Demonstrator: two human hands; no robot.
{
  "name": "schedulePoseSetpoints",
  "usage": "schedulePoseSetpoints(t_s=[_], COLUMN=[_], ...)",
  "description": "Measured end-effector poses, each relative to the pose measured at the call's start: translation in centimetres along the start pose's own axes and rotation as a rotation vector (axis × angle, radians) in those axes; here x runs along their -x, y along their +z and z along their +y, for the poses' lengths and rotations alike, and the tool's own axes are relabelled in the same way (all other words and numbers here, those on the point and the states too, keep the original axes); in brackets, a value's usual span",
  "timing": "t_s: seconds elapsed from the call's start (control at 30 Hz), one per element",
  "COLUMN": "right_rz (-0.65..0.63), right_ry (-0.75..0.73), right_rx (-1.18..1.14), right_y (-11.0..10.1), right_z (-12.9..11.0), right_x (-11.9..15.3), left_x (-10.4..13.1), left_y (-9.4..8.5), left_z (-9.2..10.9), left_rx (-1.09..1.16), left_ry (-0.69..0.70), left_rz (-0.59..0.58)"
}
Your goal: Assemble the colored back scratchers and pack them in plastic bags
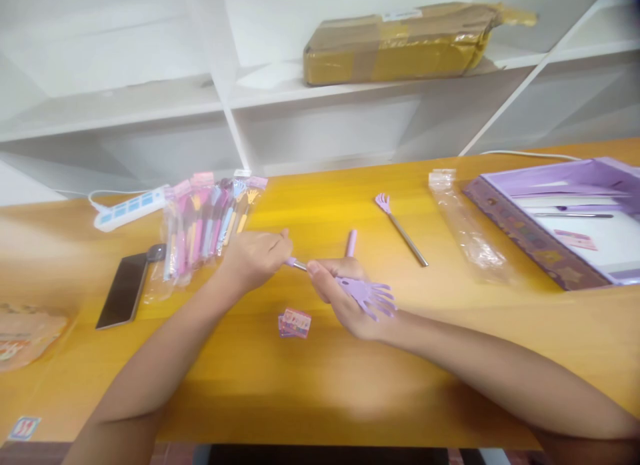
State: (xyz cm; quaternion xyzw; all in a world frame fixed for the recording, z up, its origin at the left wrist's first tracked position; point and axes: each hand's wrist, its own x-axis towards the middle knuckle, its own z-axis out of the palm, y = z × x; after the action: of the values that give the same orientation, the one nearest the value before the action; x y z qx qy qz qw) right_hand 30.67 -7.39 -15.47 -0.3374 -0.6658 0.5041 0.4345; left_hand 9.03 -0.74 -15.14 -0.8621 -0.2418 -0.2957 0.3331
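In both hands is a purple back scratcher point(365, 294) with a hand-shaped head and a thin metal rod. My left hand point(255, 259) is closed around its purple handle end. My right hand point(340, 291) grips the rod close to the head, whose spread fingers lie over my right wrist. Behind my right hand lies a loose purple handle tube point(352, 243). Another back scratcher point(403, 233), with a purple head and bare metal rod, rests farther right. A small stack of pink printed cards point(296, 323) lies on the table below my hands.
Several bagged back scratchers point(205, 221) lie at left, near a power strip point(133, 209) and a phone point(123, 290). At right are a clear plastic bag point(467, 228) and a purple box point(530, 241) holding metal rods and a card. A taped parcel point(400, 48) sits on the shelf.
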Motion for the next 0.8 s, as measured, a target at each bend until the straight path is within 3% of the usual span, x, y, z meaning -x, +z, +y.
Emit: schedulePoseSetpoints(t_s=[0.43,0.8], right_rz=[-0.014,-0.016], right_ry=[0.067,0.003], right_rx=[0.002,0.005], right_y=[-0.32,-0.35], right_z=[0.12,0.02], right_x=[-0.13,-0.08], left_x=[0.22,0.08], left_y=[0.18,-0.03], left_z=[-0.72,-1.04], left_rx=[0.024,0.007], left_ry=[-0.010,0.015], left_rz=[-0.030,0.003])
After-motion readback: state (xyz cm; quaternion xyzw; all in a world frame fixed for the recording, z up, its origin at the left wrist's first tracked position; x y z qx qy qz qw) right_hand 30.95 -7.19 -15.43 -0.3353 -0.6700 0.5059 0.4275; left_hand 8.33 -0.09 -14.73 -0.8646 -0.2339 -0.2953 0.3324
